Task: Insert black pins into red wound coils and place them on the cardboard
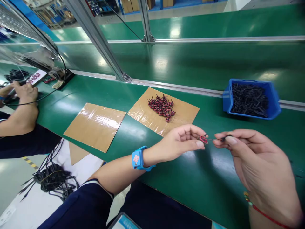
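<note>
My left hand [183,141], with a blue strap at the wrist, pinches a small coil wound in red and black wire [203,139]. A thin wire lead runs from the coil toward my right hand [250,152]. Between the thumb and fingers of that hand is a short black sleeve [225,138], at the end of the lead. Whether the lead goes inside the sleeve is too small to tell. Beyond my left hand, a pile of similar red and black coils [162,106] lies on a cardboard sheet [140,113].
A blue bin [274,101] full of black sleeves [249,99] stands at the right back. A second cardboard sheet [95,125] lies to the left on the green table [95,87]. A metal post [95,35] rises behind. At far left a co-worker's hands [26,92] work beside bundled black cables [54,179].
</note>
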Action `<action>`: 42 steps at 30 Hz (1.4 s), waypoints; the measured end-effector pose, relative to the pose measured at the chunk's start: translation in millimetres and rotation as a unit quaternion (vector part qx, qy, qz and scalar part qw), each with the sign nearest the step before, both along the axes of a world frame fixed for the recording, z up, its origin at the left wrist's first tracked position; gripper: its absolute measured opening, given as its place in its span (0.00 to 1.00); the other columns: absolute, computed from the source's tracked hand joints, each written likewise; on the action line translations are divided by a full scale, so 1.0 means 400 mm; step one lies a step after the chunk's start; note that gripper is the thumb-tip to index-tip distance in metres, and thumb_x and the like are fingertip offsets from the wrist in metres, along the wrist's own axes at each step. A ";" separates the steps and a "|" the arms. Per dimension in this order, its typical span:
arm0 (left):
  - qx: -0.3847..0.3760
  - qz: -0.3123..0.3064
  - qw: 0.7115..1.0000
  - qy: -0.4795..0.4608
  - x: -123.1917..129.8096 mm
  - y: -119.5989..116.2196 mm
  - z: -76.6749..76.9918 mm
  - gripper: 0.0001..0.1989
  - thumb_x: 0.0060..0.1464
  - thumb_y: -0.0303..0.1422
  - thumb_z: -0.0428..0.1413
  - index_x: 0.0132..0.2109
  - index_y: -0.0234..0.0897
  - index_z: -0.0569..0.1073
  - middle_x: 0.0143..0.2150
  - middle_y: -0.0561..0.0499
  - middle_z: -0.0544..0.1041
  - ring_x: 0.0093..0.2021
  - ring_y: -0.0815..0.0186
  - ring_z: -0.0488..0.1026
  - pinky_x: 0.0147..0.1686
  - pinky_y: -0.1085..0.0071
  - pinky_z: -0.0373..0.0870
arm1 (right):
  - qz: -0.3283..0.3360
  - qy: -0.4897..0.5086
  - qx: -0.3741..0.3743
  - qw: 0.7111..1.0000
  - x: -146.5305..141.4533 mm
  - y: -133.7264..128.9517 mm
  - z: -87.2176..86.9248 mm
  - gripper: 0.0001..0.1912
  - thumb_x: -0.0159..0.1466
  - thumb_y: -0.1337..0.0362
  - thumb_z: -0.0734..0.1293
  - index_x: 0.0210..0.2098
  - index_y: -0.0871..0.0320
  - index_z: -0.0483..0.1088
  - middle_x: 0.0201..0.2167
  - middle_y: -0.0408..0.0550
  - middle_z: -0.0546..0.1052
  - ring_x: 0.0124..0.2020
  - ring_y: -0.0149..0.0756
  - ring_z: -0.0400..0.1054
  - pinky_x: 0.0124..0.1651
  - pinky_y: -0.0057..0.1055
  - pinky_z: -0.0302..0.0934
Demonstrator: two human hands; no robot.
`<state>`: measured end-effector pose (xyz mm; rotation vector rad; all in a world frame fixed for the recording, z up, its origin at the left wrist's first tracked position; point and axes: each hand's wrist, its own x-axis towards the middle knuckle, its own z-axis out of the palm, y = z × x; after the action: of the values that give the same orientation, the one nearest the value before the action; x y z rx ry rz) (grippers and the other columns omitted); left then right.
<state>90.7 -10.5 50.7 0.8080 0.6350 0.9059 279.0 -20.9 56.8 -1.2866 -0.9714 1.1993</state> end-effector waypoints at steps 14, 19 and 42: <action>0.008 -0.005 1.000 -0.009 0.000 0.002 0.000 0.11 0.51 0.29 0.64 0.42 0.34 0.73 0.39 0.49 0.76 0.39 0.70 0.74 0.46 0.68 0.69 | 0.048 0.012 -0.019 0.999 -0.006 -0.005 -0.003 0.10 0.56 0.61 0.75 0.35 0.56 0.74 0.35 0.46 0.79 0.33 0.31 0.75 0.39 0.28 0.73; 0.015 0.000 1.000 0.009 0.001 0.001 0.002 0.12 0.50 0.26 0.64 0.41 0.33 0.72 0.37 0.51 0.75 0.38 0.73 0.72 0.43 0.71 0.67 | 0.062 0.026 -0.031 0.997 -0.018 -0.005 -0.004 0.10 0.57 0.60 0.74 0.35 0.55 0.73 0.34 0.45 0.79 0.30 0.28 0.74 0.36 0.25 0.72; -0.037 0.018 0.999 -0.013 0.007 0.011 -0.021 0.12 0.52 0.33 0.63 0.43 0.34 0.73 0.38 0.49 0.77 0.36 0.70 0.76 0.42 0.69 0.69 | -0.015 -0.128 -0.023 0.991 0.003 -0.004 -0.020 0.14 0.54 0.55 0.75 0.38 0.54 0.78 0.36 0.46 0.80 0.34 0.32 0.76 0.40 0.27 0.72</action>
<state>93.6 -6.2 42.4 0.7190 0.6578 0.9200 280.2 -22.6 48.9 -1.5129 -1.1075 1.0555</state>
